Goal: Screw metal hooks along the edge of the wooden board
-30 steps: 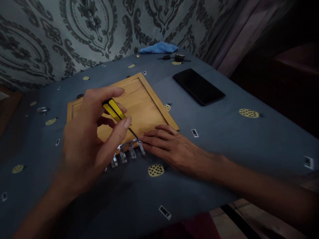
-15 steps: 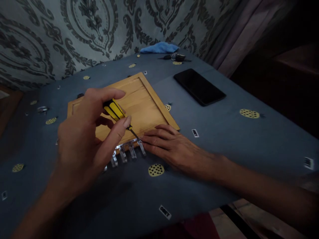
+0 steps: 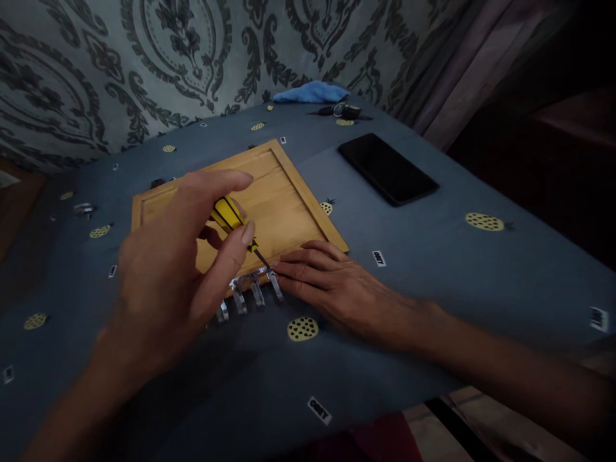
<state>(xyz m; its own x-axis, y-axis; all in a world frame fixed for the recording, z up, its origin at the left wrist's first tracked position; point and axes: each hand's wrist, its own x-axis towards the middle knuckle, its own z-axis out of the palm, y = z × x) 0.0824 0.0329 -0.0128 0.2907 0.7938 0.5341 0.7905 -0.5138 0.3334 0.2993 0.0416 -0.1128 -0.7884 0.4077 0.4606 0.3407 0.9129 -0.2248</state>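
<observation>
A yellow and black screwdriver [image 3: 228, 215] is held by its handle between the thumb and fingers of my left hand [image 3: 168, 256]. Its shaft slants down to the right, and the tip meets the end of a metal hook rail [image 3: 249, 280]. That rail runs along the near edge of a wooden panel [image 3: 274, 199] with a raised border, and several shiny hooks hang off toward me. My right hand [image 3: 337, 289] lies flat, fingers stretched out, over the panel's near right corner, its fingertips beside the screwdriver tip. Part of the rail is hidden behind my left hand.
A black phone [image 3: 389, 169] lies right of the panel on the blue tablecloth [image 3: 409, 269]. Keys [image 3: 344, 111] and a blue cloth [image 3: 312, 92] are at the back. A small metal piece [image 3: 85, 209] sits at the left. A patterned wall [image 3: 192, 58] borders the table's far side.
My left hand has shifted slightly right and turned around the screwdriver handle, while the tip stays at the same end of the rail. My right hand has hardly moved.
</observation>
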